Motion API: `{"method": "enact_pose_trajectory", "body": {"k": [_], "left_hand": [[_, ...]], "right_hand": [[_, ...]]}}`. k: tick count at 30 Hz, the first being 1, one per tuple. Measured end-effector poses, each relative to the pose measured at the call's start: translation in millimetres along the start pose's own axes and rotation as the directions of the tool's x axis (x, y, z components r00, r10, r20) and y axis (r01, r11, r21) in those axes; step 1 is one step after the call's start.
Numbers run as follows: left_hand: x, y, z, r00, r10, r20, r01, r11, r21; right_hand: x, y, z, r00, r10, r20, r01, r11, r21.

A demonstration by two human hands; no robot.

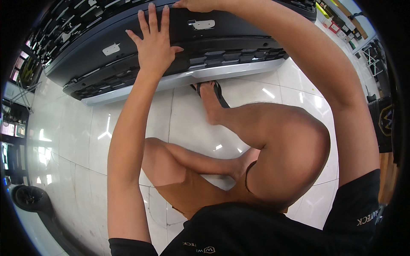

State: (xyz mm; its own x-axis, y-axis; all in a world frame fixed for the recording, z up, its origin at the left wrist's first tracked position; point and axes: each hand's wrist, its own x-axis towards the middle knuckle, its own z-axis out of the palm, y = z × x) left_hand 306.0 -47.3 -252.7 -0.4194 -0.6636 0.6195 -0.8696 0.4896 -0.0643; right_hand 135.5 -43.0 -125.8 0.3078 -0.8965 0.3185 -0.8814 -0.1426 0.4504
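A black car bumper [124, 64] with a mesh-like grille [72, 25] and a silver-grey lower lip [179, 80] stands on the floor in front of me. Flat against its dark panel lies my left hand [154, 49], fingers spread, holding nothing. My right hand [200, 4] is at the bumper's upper part, cut off by the picture's top edge. Its visible fingers look curled together; what they pinch, if anything, is hidden. Between and beside the hands, the panel has two pale rectangular patches, one on the left [111, 49] and one on the right [204, 24].
I sit on a glossy white tiled floor [132, 115], one knee raised, my sandalled foot [208, 90] close to the bumper's lower lip. At lower left is a car's wheel [32, 197]. Boxes [335, 27] stand at far right, with a black cloth-like item [382, 123] nearer.
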Motion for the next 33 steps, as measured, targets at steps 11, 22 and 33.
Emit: {"method": "enact_pose_trajectory", "body": {"k": [11, 22, 33], "left_hand": [[0, -13, 27, 0.977, 0.098, -0.192, -0.092, 0.995, 0.039], [10, 1, -13, 1.0, -0.007, -0.009, 0.007, 1.0, -0.013], [-6, -17, 35, 0.96, 0.076, -0.269, -0.099, 0.993, -0.072]], "right_hand": [[10, 9, -2, 0.998, 0.01, 0.068, -0.02, 0.987, 0.157], [21, 8, 28, 0.955, 0.273, -0.115, -0.163, 0.809, 0.564], [8, -2, 17, 0.953, 0.284, -0.102, -0.194, 0.837, 0.512]]}}
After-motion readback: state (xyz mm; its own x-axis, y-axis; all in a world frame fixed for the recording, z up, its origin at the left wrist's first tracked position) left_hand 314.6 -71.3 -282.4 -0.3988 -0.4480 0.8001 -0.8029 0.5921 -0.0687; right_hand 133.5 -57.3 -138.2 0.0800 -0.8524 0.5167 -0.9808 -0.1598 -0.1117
